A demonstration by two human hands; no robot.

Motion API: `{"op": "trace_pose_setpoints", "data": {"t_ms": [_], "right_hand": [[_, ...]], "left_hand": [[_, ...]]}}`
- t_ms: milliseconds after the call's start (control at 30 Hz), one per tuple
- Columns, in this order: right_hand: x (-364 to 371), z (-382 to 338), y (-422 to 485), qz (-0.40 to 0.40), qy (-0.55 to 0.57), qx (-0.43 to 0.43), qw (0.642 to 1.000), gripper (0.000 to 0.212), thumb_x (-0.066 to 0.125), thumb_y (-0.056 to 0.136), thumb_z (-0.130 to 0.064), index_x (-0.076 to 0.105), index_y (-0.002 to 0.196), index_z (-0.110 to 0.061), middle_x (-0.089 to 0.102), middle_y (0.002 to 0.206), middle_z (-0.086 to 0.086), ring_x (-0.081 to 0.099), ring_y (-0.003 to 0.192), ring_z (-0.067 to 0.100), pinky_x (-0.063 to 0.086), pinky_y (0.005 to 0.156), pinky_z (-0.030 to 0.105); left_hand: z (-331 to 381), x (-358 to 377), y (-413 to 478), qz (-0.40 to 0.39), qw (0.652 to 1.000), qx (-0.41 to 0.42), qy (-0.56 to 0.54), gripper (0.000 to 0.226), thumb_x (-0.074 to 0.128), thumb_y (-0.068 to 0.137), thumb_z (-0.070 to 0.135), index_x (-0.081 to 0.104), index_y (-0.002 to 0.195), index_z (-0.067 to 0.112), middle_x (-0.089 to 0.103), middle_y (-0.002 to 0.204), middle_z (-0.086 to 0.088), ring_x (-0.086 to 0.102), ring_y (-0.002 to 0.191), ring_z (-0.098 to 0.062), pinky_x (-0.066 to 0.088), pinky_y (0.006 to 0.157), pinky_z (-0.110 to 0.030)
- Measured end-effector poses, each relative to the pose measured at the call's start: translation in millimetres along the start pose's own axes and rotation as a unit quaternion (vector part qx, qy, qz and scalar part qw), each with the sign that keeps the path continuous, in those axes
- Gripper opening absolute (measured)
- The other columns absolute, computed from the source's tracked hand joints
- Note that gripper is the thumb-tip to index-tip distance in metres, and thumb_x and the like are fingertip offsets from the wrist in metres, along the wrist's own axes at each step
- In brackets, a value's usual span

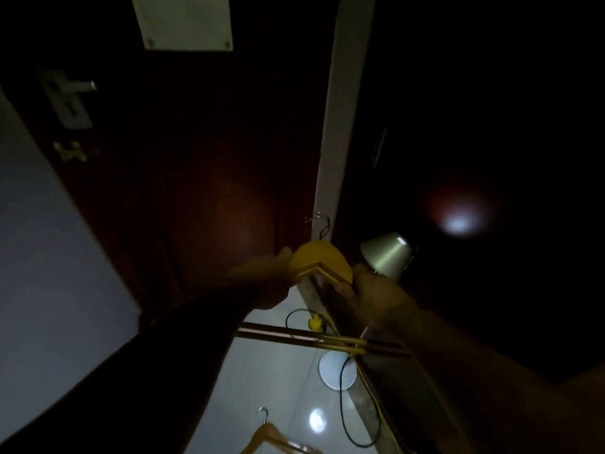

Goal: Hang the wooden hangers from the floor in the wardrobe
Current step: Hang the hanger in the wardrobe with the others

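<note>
In the dim head view a bunch of wooden hangers (319,262) with metal hooks pointing up is held in front of me, its lower bars reaching down across the floor area. My left hand (265,273) grips the bunch at its left shoulder. My right hand (376,294) grips its right shoulder. Another wooden hanger (271,439) lies on the pale floor at the bottom edge. The dark wardrobe (474,126) fills the right side; its inside is too dark to make out.
A dark red door (196,158) with a metal handle (70,93) stands ahead on the left, beside a white frame (340,126). A lamp (388,255) with a round white base (337,370), a black cable and a yellow cable sits by the wardrobe's foot.
</note>
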State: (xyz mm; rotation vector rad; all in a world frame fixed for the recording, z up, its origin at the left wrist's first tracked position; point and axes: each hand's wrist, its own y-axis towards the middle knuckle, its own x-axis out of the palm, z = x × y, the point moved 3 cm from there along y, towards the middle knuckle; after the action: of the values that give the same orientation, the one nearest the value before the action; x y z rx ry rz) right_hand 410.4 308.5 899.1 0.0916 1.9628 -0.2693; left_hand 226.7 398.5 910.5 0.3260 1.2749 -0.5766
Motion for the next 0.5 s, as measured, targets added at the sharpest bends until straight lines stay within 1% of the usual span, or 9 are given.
{"op": "trace_pose_setpoints", "data": {"t_ms": [67,100,167,267,367,400,433,500], "right_hand": [[-29.6,4.1,-22.8,0.031,0.008,0.023,0.999,0.039,0.041,0.102,-0.045,0.045,0.119,-0.01,0.066,0.11,0.018,0.064,0.103,0.038,0.044,0.076,0.035],[-43.6,7.6,-34.6,0.046,0.01,0.037,0.998,0.04,0.042,0.102,-0.046,0.045,0.12,-0.011,0.066,0.11,0.019,0.064,0.103,0.039,0.044,0.074,0.035],[-72.7,17.8,-60.9,0.082,0.011,0.065,0.994,0.044,0.043,0.1,-0.047,0.045,0.126,-0.012,0.067,0.111,0.021,0.064,0.102,0.04,0.047,0.077,0.038],[-115.0,40.2,-104.2,0.126,0.018,0.107,0.986,0.041,0.045,0.098,-0.051,0.047,0.118,-0.015,0.067,0.107,0.016,0.066,0.095,0.034,0.051,0.077,0.039],[-155.8,69.8,-155.6,0.158,0.02,0.166,0.973,0.042,0.043,0.097,-0.055,0.046,0.121,-0.021,0.066,0.099,0.007,0.066,0.088,0.024,0.056,0.08,0.045],[-169.0,81.0,-174.6,0.168,0.027,0.184,0.968,0.04,0.043,0.097,-0.055,0.044,0.123,-0.024,0.064,0.096,0.003,0.065,0.084,0.019,0.057,0.076,0.042],[-182.1,92.0,-193.6,0.178,0.035,0.2,0.963,0.039,0.043,0.097,-0.055,0.043,0.124,-0.027,0.062,0.092,-0.001,0.064,0.081,0.015,0.056,0.07,0.036],[-207.7,113.2,-234.5,0.195,0.039,0.224,0.954,0.038,0.043,0.098,-0.055,0.041,0.126,-0.029,0.06,0.088,-0.003,0.063,0.076,0.011,0.049,0.061,0.027]], "left_hand": [[20.9,-18.0,5.3,-0.007,0.999,0.037,-0.003,0.019,0.046,0.098,0.041,0.042,0.108,0.026,0.058,0.084,0.004,0.054,0.066,-0.009,0.034,0.051,-0.025],[36.6,-32.6,7.0,0.001,0.998,0.057,-0.004,0.021,0.046,0.098,0.043,0.041,0.109,0.027,0.056,0.082,0.004,0.054,0.066,-0.009,0.033,0.05,-0.026],[72.8,-56.7,3.2,0.013,0.994,0.109,0.009,0.025,0.046,0.098,0.046,0.041,0.113,0.026,0.053,0.08,0.005,0.052,0.067,-0.01,0.032,0.051,-0.029],[129.7,-78.2,-1.7,0.008,0.986,0.163,0.023,0.034,0.047,0.098,0.045,0.037,0.121,0.023,0.052,0.081,0.003,0.051,0.068,-0.012,0.035,0.056,-0.031],[199.7,-99.7,-14.1,0.016,0.975,0.218,0.03,0.04,0.048,0.098,0.044,0.032,0.125,0.021,0.055,0.084,0.0,0.056,0.07,-0.014,0.039,0.056,-0.03],[224.0,-104.0,-18.7,0.021,0.971,0.237,0.03,0.041,0.049,0.097,0.044,0.031,0.126,0.021,0.055,0.083,0.0,0.057,0.069,-0.014,0.039,0.055,-0.029],[248.0,-108.5,-24.9,0.033,0.966,0.253,0.024,0.042,0.049,0.097,0.044,0.03,0.127,0.021,0.055,0.082,0.0,0.057,0.067,-0.014,0.039,0.055,-0.028],[295.6,-114.0,-37.3,0.046,0.958,0.282,0.009,0.044,0.05,0.097,0.044,0.028,0.128,0.024,0.056,0.082,0.001,0.058,0.065,-0.012,0.04,0.053,-0.027]]}}
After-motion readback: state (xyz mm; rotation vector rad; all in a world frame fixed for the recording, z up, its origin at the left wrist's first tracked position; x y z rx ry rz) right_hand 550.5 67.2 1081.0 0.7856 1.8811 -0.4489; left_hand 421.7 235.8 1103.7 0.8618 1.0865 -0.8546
